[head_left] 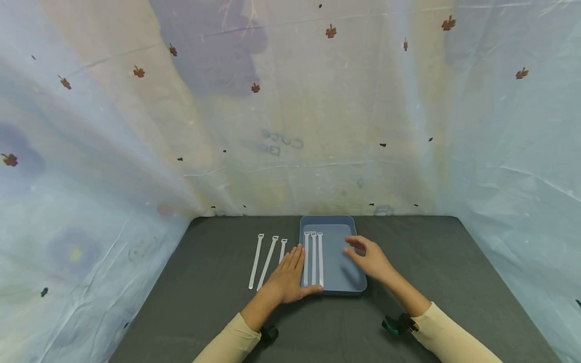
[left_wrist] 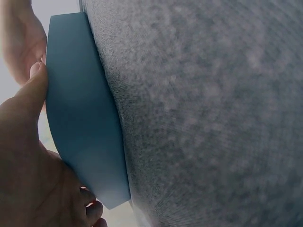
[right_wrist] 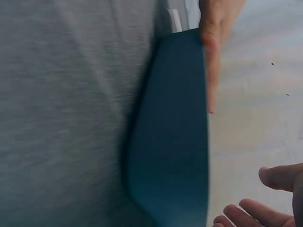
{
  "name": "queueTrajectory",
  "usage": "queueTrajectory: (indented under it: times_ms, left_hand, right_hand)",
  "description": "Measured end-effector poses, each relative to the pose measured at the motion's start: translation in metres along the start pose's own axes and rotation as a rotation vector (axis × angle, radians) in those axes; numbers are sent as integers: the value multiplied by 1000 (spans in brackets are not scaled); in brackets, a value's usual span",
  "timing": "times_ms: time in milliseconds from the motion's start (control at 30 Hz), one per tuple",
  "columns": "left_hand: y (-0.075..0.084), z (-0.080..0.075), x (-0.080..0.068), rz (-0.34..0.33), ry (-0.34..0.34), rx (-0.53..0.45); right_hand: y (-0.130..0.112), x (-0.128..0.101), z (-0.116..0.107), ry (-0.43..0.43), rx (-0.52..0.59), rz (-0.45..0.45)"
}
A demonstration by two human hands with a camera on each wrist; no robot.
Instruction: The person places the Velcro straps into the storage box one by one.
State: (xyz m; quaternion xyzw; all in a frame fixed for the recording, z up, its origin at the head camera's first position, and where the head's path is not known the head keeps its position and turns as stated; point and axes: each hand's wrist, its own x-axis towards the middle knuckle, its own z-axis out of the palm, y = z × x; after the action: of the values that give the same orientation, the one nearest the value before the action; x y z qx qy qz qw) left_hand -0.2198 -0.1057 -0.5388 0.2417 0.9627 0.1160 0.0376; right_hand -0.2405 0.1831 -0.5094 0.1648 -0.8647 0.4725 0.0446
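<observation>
A blue-grey tray (head_left: 342, 262) holds three white straps (head_left: 313, 259) with slotted heads, lying side by side along its left half. My left hand (head_left: 287, 277) rests on the tray's left edge, fingers straight and pointing away, thumb along the near rim. In the left wrist view that thumb lies at the rim above the tray wall (left_wrist: 85, 109). Over the tray's right side hovers my right hand (head_left: 373, 259), thumb and fingers apart, nothing between them. Three more white straps (head_left: 256, 262) lie left of the tray; the left hand partly covers the nearest one.
The dark grey table (head_left: 417, 257) spreads around the tray. Behind it and at both sides hangs a pale patterned sheet (head_left: 317, 176). Black wrist bands (head_left: 399, 324) sit below both hands.
</observation>
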Motion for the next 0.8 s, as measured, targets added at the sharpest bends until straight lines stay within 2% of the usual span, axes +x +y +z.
queueTrajectory:
  times_ms: [200, 333, 533, 800]
  left_hand:
    - [-5, 8, 2, 8, 8, 17]
    - [-4, 5, 3, 4, -10, 18]
    - [1, -7, 0, 6, -29, 3]
    - [-4, -7, -1, 50, -11, -66]
  right_hand:
    - [1, -23, -2, -17, -160, 25]
    - [4, -31, -1, -72, -255, 21]
    - [12, -36, 5, -163, -316, 8]
    - [13, -40, 11, -192, -396, 34]
